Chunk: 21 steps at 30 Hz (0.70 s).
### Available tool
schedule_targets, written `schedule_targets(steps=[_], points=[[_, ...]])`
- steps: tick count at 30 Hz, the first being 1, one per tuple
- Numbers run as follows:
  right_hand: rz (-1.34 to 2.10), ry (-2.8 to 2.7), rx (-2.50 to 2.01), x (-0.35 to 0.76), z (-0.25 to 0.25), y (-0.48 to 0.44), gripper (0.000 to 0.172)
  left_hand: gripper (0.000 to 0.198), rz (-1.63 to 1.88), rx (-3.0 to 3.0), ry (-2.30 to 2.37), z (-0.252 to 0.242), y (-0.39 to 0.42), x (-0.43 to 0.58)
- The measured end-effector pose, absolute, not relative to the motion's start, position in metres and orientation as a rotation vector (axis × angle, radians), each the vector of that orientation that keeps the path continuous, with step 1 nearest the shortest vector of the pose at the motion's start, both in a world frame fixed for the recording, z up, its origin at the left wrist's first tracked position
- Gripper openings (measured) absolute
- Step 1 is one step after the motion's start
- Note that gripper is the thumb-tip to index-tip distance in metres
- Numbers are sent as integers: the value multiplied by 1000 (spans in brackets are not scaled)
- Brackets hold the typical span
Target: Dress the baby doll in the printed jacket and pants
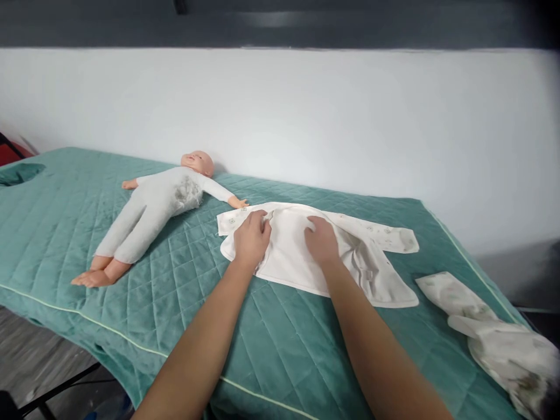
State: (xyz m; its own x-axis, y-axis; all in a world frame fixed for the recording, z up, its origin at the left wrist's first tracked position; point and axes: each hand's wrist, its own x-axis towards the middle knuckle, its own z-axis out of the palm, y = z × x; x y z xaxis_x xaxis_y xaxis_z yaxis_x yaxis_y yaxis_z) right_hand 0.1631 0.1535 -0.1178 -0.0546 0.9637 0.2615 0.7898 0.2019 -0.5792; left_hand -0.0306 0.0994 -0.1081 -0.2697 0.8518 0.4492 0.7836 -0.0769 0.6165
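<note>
A small white baby top (289, 256) with a faint print on its sleeves lies spread on the green quilted cover, its front opened out. My left hand (252, 238) rests on the left part of the top, fingers bent on the cloth near the upper edge. On the middle of the top is my right hand (321, 239), its fingers curled and slightly blurred. Whether either hand pinches the fabric cannot be made out. To the left a doll (153, 201) in a pale bodysuit lies on its back, one hand close to the top's left sleeve.
A crumpled white printed garment (485, 326) with a dark stain lies at the right edge. The green quilted cover (184, 291) drapes over the near side of the table. A white wall (280, 122) stands behind it.
</note>
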Motion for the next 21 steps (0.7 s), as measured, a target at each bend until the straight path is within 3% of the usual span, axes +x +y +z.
schedule_targets(steps=[5, 12, 21], points=[[214, -1687, -1945, 206, -111, 139, 55, 22, 1485, 1761, 2014, -110, 88, -33], [219, -1775, -1900, 192, -98, 127, 53, 20, 1678, 1677, 1926, -113, 49, -48], [351, -2001, -1286, 109, -72, 78, 35, 29, 1427, 1855, 2289, -65, 28, -209]])
